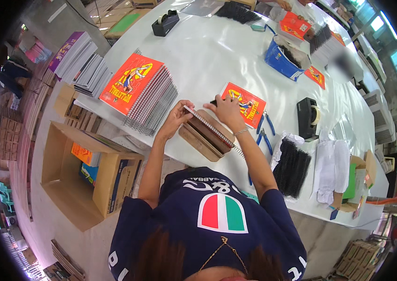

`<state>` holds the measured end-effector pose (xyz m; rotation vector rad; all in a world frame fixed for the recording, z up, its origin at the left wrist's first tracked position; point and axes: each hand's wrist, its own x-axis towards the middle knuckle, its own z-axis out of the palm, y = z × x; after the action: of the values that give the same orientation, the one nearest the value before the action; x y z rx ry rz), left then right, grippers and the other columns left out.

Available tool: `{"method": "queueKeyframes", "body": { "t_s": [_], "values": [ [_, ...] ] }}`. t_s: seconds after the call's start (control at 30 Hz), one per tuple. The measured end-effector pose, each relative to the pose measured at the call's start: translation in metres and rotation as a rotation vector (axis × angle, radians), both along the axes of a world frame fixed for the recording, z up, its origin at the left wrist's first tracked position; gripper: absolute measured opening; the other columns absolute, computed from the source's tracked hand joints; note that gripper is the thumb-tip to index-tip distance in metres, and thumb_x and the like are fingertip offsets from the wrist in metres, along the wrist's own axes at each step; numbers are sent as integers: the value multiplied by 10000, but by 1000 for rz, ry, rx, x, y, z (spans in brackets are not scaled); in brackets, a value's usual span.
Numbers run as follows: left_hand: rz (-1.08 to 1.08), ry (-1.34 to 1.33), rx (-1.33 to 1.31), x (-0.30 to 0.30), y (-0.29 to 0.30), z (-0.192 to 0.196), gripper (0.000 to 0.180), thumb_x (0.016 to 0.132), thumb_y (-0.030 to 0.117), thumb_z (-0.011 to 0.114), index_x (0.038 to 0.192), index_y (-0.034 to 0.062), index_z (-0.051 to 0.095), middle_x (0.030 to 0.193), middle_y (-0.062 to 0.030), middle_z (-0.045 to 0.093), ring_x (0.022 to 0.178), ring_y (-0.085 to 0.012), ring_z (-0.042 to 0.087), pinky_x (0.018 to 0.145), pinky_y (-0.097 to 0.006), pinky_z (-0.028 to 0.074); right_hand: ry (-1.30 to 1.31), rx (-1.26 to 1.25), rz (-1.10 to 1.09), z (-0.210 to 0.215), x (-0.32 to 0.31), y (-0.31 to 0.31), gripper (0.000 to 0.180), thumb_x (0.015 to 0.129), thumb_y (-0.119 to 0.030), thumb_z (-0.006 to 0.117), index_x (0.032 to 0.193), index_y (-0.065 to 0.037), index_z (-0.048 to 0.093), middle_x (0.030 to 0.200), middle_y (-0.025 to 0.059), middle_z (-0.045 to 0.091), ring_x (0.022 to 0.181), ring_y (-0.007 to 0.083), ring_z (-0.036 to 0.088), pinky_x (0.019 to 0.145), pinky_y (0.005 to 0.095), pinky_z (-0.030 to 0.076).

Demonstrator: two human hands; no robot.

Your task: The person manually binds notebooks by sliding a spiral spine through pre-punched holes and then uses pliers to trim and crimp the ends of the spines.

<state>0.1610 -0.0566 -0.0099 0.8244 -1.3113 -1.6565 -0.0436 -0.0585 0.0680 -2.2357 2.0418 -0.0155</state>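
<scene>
A spiral-bound notebook (207, 124) stands on edge in a brown wooden holder (201, 142). A wire coil (238, 151) runs along its upper edge and sticks out past the near end. My left hand (178, 118) is closed on the notebook's far-left end, fingers and thumb at its corner. Just right of it, my right hand (226, 110) is curled over a small black object (214, 102), mostly hidden by the fingers. An orange-red notebook (245, 104) lies flat beyond my right hand. Blue-handled pliers (265, 133) lie to the right of my right forearm.
A tall stack of spiral notebooks (137, 89) stands to the left. Black coils (293, 168), a tape dispenser (308, 119) and a blue bin (282, 61) are to the right. A cardboard box (86, 173) is at lower left. Another person's hand (283, 4) shows across the table.
</scene>
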Motion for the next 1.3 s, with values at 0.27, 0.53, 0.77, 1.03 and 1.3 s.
{"method": "queueKeyframes", "body": {
  "t_s": [0.27, 0.53, 0.77, 1.03, 1.3],
  "values": [
    [36, -10, 43, -6, 3, 3, 476, 910, 52, 610, 1361, 59, 457, 1136, -15, 516, 1098, -127, 507, 982, -283, 407, -56, 220, 163, -44, -4, -10, 394, 1023, -388, 371, 1266, -170, 592, 1206, 179, 562, 1167, 445, 505, 881, 498, 457],
    [73, -28, 84, -2, 7, -1, 490, 936, 115, 620, 1409, 114, 493, 1173, -51, 547, 1163, -144, 510, 1027, -279, 384, -622, 317, 466, -24, -18, -24, 511, 994, -496, 374, 1282, -101, 521, 1191, 229, 573, 1073, 402, 567, 880, 468, 471],
    [98, -52, 14, -11, 5, 10, 518, 929, 83, 615, 1430, 124, 486, 1153, -32, 498, 1145, -130, 503, 1024, -262, 373, 49, 95, 136, -52, -45, -33, 586, 974, -557, 374, 1263, -85, 564, 1274, 252, 547, 1052, 397, 586, 846, 474, 480],
    [69, -39, 42, -4, 3, 1, 529, 939, 54, 595, 1446, 132, 468, 1104, -27, 493, 1156, -131, 504, 1019, -256, 371, -24, 159, 244, -45, -5, -14, 612, 992, -567, 303, 1214, -56, 557, 1172, 250, 601, 1076, 333, 578, 904, 380, 467],
    [112, -77, 6, -8, 6, 1, 540, 944, 97, 601, 1462, 120, 446, 1055, -11, 457, 1025, -116, 488, 993, -240, 369, -973, 337, 201, -22, -7, -25, 698, 952, -630, 360, 1196, -13, 576, 1027, 188, 653, 999, 310, 621, 724, 382, 511]
  ]
}}
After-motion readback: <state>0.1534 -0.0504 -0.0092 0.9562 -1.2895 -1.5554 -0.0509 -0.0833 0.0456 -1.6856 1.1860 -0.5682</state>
